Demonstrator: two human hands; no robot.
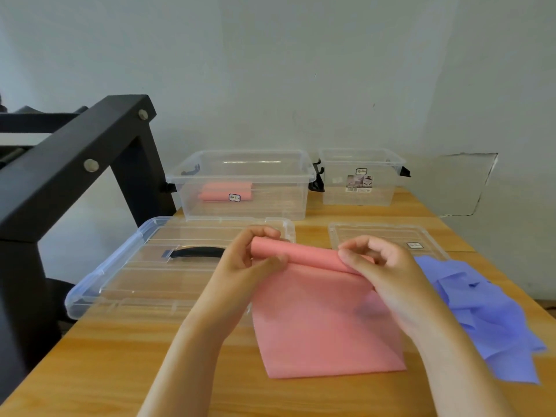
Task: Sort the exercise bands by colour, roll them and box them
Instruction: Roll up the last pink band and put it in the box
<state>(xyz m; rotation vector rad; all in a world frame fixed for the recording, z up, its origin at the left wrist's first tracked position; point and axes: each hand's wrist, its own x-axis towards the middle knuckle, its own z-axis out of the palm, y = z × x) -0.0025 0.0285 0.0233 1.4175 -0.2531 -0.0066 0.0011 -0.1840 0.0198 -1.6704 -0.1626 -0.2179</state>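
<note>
Gripping the rolled-up far end of the pink band (325,320) with left hand (249,260) and right hand (385,269), fingers (358,243) curled round the roll. Unrolled length flat on the wooden surface (150,356), just beside crumpled blue bands (487,311) (on its right). Farther back, in the larger clear box (270,206), a pink roll (225,191).

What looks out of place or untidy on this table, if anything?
Nothing is spilled or damaged. The purple bands lie in a crumpled heap at the right side of the table, not yet rolled. The large lid seems to overhang the left edge slightly.
</note>
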